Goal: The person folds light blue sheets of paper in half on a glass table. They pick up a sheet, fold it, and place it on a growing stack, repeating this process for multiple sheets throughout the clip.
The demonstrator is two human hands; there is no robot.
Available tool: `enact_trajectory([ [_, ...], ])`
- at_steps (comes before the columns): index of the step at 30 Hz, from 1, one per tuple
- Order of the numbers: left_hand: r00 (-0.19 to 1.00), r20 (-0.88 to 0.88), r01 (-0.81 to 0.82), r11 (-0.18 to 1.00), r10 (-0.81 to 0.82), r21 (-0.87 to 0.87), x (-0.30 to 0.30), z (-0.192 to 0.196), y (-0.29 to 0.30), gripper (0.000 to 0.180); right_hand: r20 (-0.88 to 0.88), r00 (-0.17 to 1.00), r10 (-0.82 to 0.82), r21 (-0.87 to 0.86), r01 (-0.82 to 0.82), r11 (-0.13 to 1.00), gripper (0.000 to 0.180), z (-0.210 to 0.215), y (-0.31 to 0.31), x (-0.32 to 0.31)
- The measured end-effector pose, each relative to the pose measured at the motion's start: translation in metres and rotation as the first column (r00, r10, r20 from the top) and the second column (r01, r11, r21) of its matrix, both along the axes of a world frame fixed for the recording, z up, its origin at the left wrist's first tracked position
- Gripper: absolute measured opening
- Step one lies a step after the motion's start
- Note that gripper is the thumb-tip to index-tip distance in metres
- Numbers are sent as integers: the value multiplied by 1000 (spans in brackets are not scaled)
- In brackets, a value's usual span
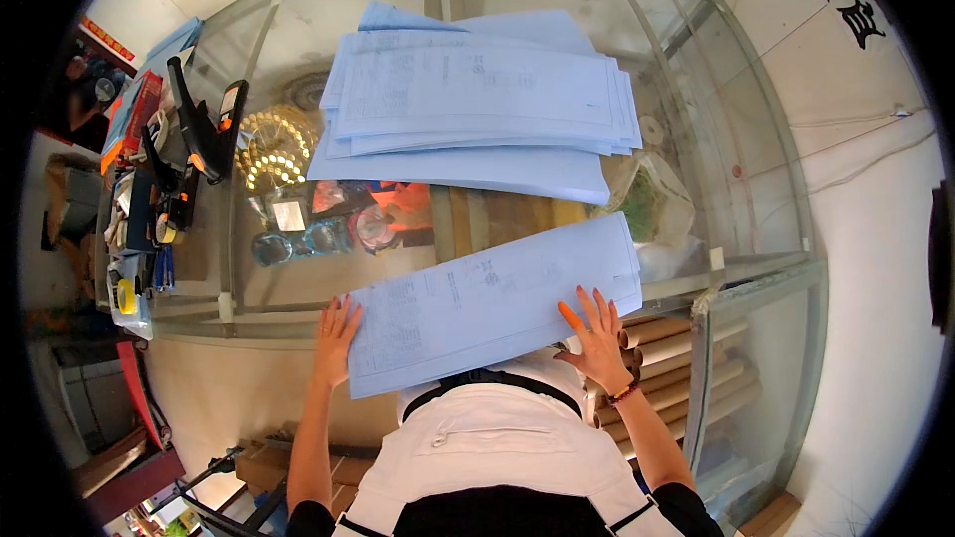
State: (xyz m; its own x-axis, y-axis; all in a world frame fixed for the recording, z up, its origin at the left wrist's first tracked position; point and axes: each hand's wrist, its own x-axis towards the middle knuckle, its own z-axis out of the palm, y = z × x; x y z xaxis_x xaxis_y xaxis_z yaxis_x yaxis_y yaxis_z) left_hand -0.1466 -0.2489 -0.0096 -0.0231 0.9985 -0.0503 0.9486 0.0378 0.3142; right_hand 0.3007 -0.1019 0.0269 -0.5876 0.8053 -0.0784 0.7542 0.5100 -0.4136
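A folded blue printed drawing sheet [468,303], seemingly with more than one layer, slants across the front edge of a glass-topped case, its lower side close to my waist. At its left end my left hand [338,336] touches the edge, fingers stretched out and the thumb not plain to see. Over its right part my right hand [597,340] is spread, with an orange cover on one finger. Neither hand appears to grip the paper. Farther back lies a loose pile of similar folded blue sheets [477,94], their edges uneven.
The glass case [288,313] has a metal frame; a plastic bag with something green [652,199] shows within. At left stand a black long-handled tool [199,129] and a container with yellow tape [126,296]. Cardboard tubes [686,363] are stacked below right.
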Motion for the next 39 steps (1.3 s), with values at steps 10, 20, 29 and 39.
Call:
enact_trajectory([
  [10,988,-108,124,986,-112,112,-8,-22,-17,65,49,998,-43,124,37,992,85,-52,-9,-7],
  [20,393,813,-520,833,431,-190,-96,-20,24,25,-546,747,-379,338,610,716,78,2,70,7],
  [29,408,740,-502,808,534,-307,-88,-53,26,26,-359,178,-916,-821,407,400,76,-74,89,25],
  [39,221,824,-461,800,522,-383,-72,-44,23,58,-334,229,-914,-869,300,393,59,-57,101,38],
])
